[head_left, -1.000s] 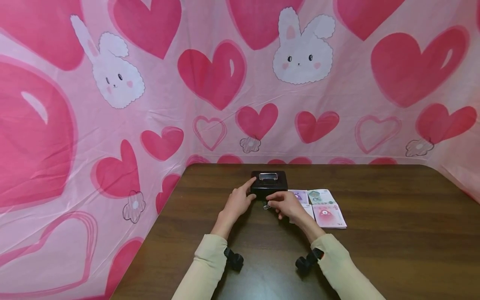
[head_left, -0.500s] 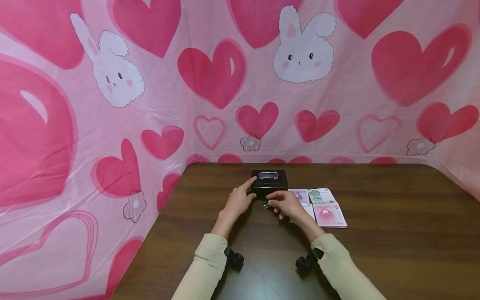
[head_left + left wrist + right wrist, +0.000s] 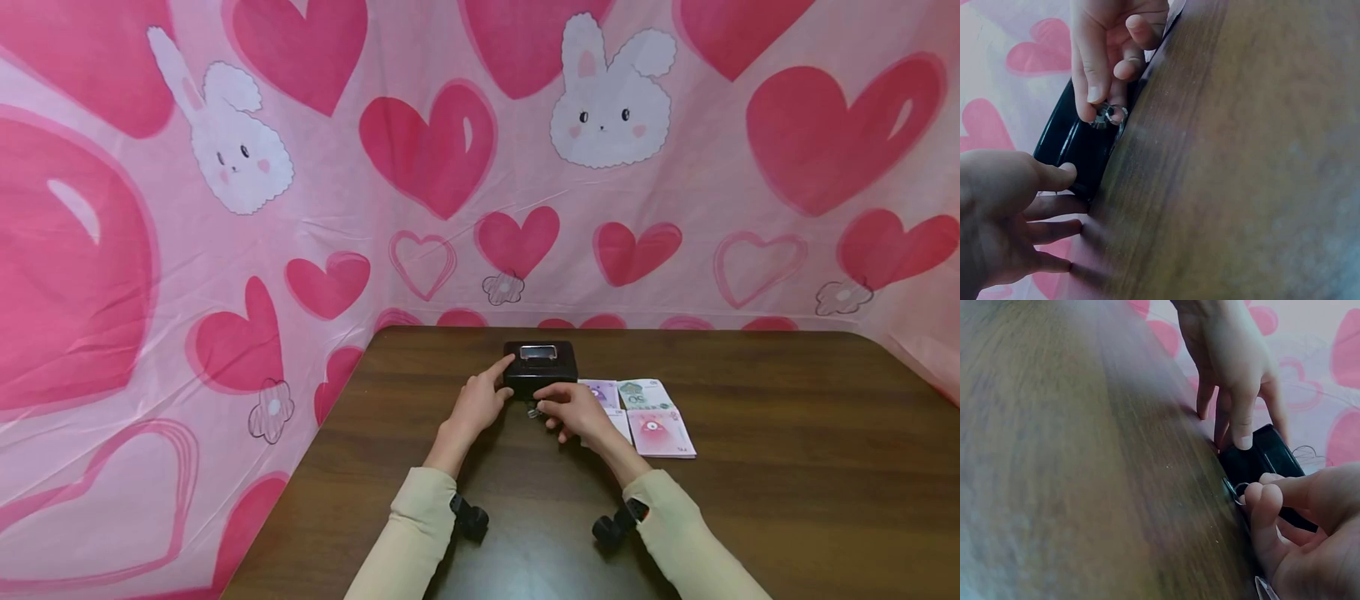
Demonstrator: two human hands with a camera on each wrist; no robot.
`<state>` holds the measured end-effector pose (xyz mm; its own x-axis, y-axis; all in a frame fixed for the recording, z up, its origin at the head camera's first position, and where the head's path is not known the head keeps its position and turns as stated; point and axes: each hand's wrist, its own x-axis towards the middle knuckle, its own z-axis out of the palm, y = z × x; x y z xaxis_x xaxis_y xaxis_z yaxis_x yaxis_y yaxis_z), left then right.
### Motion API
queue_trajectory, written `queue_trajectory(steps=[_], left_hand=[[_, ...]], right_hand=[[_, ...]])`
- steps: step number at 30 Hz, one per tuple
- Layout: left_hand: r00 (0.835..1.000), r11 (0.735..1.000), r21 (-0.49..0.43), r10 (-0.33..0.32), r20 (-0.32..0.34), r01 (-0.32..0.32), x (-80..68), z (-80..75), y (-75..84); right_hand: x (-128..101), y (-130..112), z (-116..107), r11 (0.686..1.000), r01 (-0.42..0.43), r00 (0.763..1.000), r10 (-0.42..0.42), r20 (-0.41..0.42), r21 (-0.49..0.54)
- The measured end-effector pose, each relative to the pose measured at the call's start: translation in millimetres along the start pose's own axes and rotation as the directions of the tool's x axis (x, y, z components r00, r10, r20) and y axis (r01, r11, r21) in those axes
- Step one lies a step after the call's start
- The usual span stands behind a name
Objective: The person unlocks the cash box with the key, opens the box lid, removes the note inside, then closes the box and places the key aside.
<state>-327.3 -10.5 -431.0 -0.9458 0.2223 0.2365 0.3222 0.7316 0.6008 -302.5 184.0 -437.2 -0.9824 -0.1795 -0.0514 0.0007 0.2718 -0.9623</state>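
A small black cash box (image 3: 540, 365) with a metal handle on its lid stands on the dark wooden table (image 3: 750, 500). My left hand (image 3: 480, 398) rests against the box's left front corner, its index finger stretched along the box's edge (image 3: 1063, 175). My right hand (image 3: 568, 408) pinches a small metal key with a ring (image 3: 1109, 115) at the lock in the box's front face (image 3: 1238, 487). The box lid is down.
Several banknotes (image 3: 648, 415) lie flat on the table just right of the box, partly under my right hand. Pink cloth with hearts and rabbits (image 3: 420, 167) hangs behind and to the left of the table. Wrist cameras (image 3: 468, 518) sit on both sleeves.
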Motion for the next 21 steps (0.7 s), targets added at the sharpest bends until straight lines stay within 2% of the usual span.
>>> queue_trajectory(steps=[7,15,21], left_hand=[[1.0,1.0,0.01,0.01,-0.008,-0.01,0.9,0.8,-1.5],[1.0,1.0,0.009,0.01,-0.009,-0.01,0.3,1.0,-0.6],[1.0,1.0,0.028,0.014,-0.01,-0.013,0.6,2.0,-0.3]], right_hand=[[3.0,0.8,-0.5,1.0,-0.009,1.0,0.009,0.001,0.028],[3.8,1.0,-2.9,1.0,-0.023,0.999,0.023,0.024,0.005],[0.1,-1.2,-1.1,0.999,-0.026,0.999,0.025,0.03,0.044]])
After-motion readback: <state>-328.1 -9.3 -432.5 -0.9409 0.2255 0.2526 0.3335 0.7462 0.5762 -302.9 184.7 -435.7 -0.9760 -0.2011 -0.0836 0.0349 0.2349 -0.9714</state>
